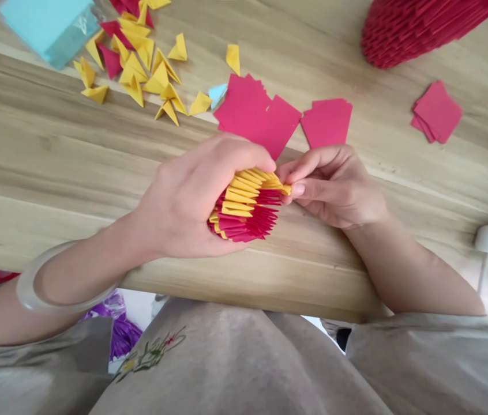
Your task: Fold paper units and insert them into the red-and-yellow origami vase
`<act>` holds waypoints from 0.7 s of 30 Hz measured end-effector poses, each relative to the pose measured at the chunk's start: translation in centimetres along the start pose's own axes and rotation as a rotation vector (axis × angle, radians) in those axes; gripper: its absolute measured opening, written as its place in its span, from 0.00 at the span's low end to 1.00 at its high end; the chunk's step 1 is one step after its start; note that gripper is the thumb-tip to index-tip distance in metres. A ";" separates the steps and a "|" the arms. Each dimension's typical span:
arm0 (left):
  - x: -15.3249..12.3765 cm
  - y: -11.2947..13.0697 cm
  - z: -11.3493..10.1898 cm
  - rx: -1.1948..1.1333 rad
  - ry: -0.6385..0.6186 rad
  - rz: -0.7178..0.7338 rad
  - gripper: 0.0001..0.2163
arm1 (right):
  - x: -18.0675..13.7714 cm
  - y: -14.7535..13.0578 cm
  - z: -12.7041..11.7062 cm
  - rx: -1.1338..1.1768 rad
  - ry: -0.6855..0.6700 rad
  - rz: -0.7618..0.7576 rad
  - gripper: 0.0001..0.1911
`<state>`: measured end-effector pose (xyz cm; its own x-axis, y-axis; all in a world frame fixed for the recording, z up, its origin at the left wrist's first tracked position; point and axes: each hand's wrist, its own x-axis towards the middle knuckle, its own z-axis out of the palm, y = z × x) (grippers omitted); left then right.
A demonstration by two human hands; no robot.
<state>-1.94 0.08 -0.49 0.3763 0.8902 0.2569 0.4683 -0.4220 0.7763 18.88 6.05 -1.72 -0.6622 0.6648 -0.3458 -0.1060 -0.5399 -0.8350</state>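
The left forearm comes in from the near left and angles toward the far right, a pale translucent bangle [30, 282] around it. At its end the left hand [187, 196] is cupped around a red-and-yellow folded-paper ring [239, 199], gripping it from the left: the thumb stretches rightward along the ring's far side, while most of the other fingers are hidden behind it. The ring is tilted, its opening toward the right, over the near part of the wooden tabletop [53, 155]; whether it touches the wood cannot be told. The right forearm slants from the near right toward the far left, across the table's near edge. The right hand [334, 187] is turned in toward the ring, its thumb and index finger pinching a yellow folded piece [286, 189] at the ring's right edge, its other fingers curled inward. Just beyond the hands lie red paper squares [248, 112], with another red stack [327, 124] just to their right. Loose yellow folded triangles [157, 79] are scattered at far left, near a light-blue paper pack [45, 29]. A larger red folded-paper form [417, 29] lies at far right.
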 end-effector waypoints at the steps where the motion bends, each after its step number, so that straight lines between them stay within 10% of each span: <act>1: 0.0 0.0 0.0 0.001 -0.007 -0.007 0.26 | 0.0 0.0 0.0 0.004 -0.003 -0.002 0.07; 21: -0.4 0.6 0.1 0.198 -0.031 0.019 0.20 | -0.5 0.4 0.3 -0.111 0.129 -0.030 0.08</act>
<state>-1.74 -0.51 -0.15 0.4093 0.8775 0.2498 0.6079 -0.4665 0.6426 18.93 5.33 -1.73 -0.5586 0.7441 -0.3663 -0.0366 -0.4633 -0.8854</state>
